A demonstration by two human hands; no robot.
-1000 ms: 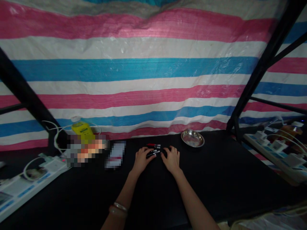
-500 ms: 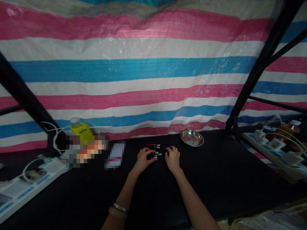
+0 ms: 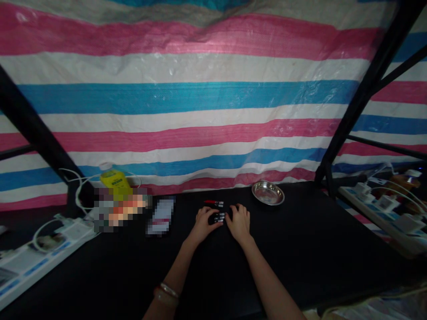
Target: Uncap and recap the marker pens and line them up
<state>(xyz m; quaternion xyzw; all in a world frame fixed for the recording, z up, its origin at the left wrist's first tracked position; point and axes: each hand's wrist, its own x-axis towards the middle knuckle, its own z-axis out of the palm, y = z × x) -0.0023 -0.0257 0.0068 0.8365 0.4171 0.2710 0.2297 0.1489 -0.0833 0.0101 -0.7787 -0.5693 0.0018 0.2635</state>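
Note:
Several small black pieces with silver ends [image 3: 219,218] lie side by side on the black table [image 3: 213,275]. My left hand [image 3: 204,222] curves around them from the left, thumb on the near side and fingers on the far side. To their right, my right hand [image 3: 239,221] is palm down with its fingers apart; its thumb is close to the silver ends, and whether it touches them I cannot tell. Just beyond the hands lie a red piece with a silver end [image 3: 211,202] and a dark silver-ended piece [image 3: 219,205]. What exactly these small pieces are is too small to tell.
A round shiny metal dish [image 3: 267,193] stands at the back right. On the left are a blurred-out phone-like object [image 3: 161,217], a yellow bottle [image 3: 116,184] and a white power strip [image 3: 50,262]. Another power strip [image 3: 383,206] with plugs is on the right. Striped sheeting [image 3: 200,98] hangs behind.
The silver ends of the black pieces now line up more evenly. My left hand has shifted slightly right, and my right thumb has come out toward the pieces, narrowing the gap between the hands.

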